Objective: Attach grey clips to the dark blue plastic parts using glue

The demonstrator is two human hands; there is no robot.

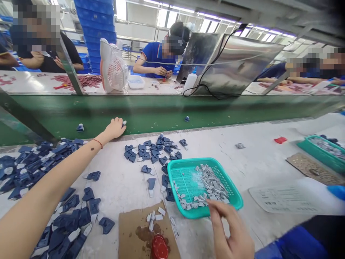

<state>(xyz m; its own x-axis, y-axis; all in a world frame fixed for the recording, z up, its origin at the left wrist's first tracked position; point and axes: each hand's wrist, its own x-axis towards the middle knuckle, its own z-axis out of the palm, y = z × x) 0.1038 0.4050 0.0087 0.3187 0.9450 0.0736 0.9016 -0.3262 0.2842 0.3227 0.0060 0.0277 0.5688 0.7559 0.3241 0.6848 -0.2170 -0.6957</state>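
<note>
My left hand (115, 127) reaches out over the near edge of the green conveyor belt (151, 112). Its fingers are curled round a small part with a white tip (124, 123); the rest of that part is hidden. My right hand (233, 230) is at the near rim of a turquoise basket (185, 215), thumb and forefinger pinched together. Whether a piece is between those fingertips I cannot make out. Small grey plastic pieces (212, 183) lie in the basket. Navy plastic parts with white ends (155, 153) are strewn to its left, with a larger heap (35, 163) beside my left forearm.
On a cardboard sheet (132, 233) sit a red cap-like dish (159, 246) and several pale pieces (159, 217). Navy parts (80, 127) lie on the belt. A metal post (24, 118) stands at left. Co-workers (161, 57) sit across; a second basket (323, 154) is at right.
</note>
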